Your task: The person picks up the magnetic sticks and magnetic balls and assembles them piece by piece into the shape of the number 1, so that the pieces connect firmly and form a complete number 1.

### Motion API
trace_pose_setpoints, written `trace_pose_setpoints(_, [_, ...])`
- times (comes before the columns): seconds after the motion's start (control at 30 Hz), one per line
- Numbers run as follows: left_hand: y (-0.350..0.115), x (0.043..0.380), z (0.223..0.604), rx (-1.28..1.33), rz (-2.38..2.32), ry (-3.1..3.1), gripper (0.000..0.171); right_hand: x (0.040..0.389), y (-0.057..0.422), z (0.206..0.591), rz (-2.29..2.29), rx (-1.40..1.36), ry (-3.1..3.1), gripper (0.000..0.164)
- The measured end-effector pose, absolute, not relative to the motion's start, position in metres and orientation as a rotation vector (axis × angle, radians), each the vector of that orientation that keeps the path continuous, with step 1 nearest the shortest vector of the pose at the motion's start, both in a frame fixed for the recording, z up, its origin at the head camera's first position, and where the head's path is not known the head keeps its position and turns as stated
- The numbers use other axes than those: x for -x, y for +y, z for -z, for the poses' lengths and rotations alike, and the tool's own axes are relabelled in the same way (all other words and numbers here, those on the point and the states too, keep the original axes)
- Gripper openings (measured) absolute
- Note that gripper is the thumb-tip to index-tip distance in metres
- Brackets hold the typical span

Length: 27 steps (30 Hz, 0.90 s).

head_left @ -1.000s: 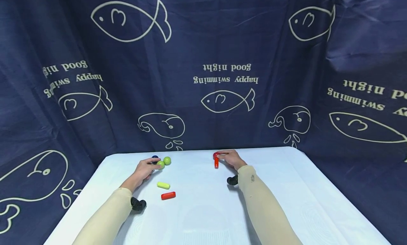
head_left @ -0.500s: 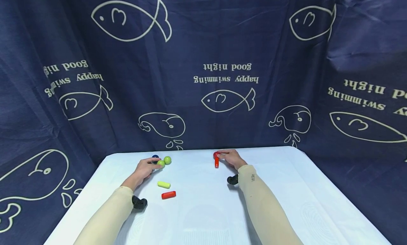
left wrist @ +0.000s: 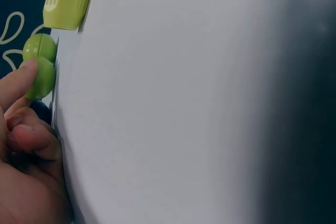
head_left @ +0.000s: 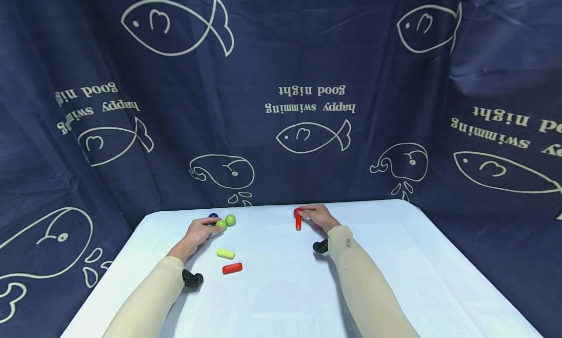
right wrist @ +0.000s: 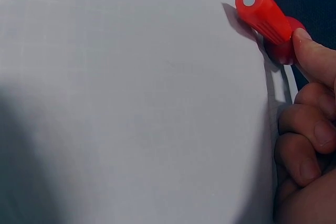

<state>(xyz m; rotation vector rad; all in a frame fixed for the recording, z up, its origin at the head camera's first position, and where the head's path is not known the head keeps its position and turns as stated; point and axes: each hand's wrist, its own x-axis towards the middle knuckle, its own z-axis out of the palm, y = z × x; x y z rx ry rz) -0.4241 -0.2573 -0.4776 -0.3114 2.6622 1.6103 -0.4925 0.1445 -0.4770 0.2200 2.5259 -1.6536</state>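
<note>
In the head view my left hand [head_left: 196, 234] pinches a green ball [head_left: 221, 225] at the back left of the table. A second green ball [head_left: 230, 220] sits right beside it, and a dark blue ball [head_left: 213, 215] is partly hidden behind the fingers. My right hand [head_left: 320, 218] pinches a red ball [head_left: 297, 212] near the back edge. Against that ball stands a short red stick [right wrist: 262, 15], its near end showing a pale round disc in the right wrist view. The right hand's other fingers [right wrist: 307, 129] are curled under.
On the white table [head_left: 281, 289], a yellow-green stick [head_left: 226, 253] and another red stick [head_left: 232, 268] lie to the right of my left forearm. A dark blue curtain [head_left: 263, 60] with fish drawings hangs behind the table's back edge.
</note>
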Motion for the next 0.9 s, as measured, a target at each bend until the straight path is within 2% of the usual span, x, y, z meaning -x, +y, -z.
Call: trace_pose_setpoints(0.9, [-0.261,0.409,0.475,0.275,-1.607,2.646,0.054,0.494,0.145,0.478,1.633,-0.179,2.549,0.033])
